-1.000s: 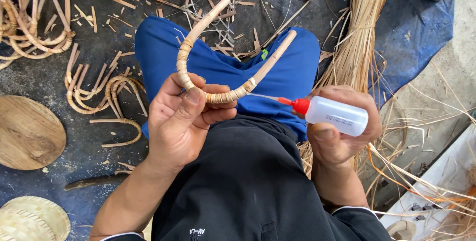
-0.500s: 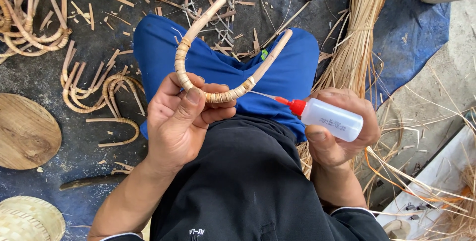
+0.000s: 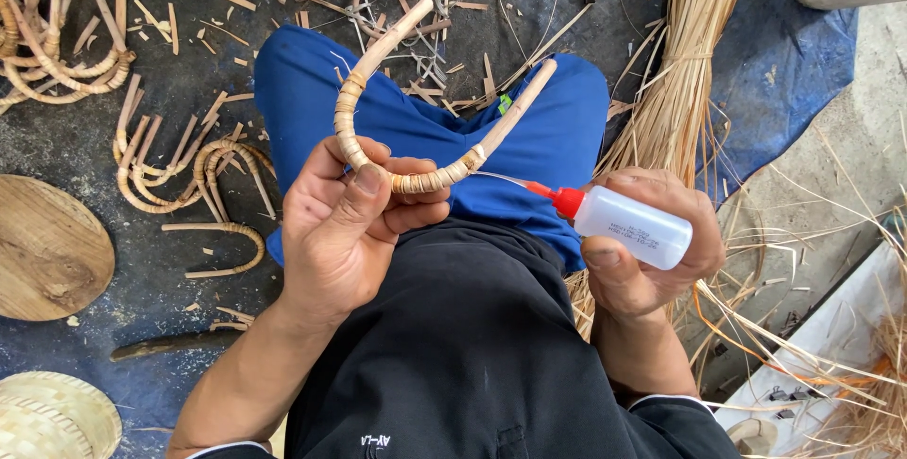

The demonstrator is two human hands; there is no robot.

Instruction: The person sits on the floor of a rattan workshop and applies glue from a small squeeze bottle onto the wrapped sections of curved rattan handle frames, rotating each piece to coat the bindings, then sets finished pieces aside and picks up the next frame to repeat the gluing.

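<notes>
A tall bundle of pale rattan strips (image 3: 685, 72) stands at the upper right of the frame, over a blue tarp (image 3: 784, 53). A round wooden disc (image 3: 47, 246) lies at the left edge, with bent cane offcuts (image 3: 189, 171) just right of it. At centre, the left hand (image 3: 345, 232) pinches the curved cane handle (image 3: 378, 105) at its wrapped bend, thumb pressed on top, fingers curled beneath. At centre right, the right hand (image 3: 642, 256) wraps closed around a small white squeeze bottle (image 3: 631, 226), its red nozzle tip touching the wrapped handle.
</notes>
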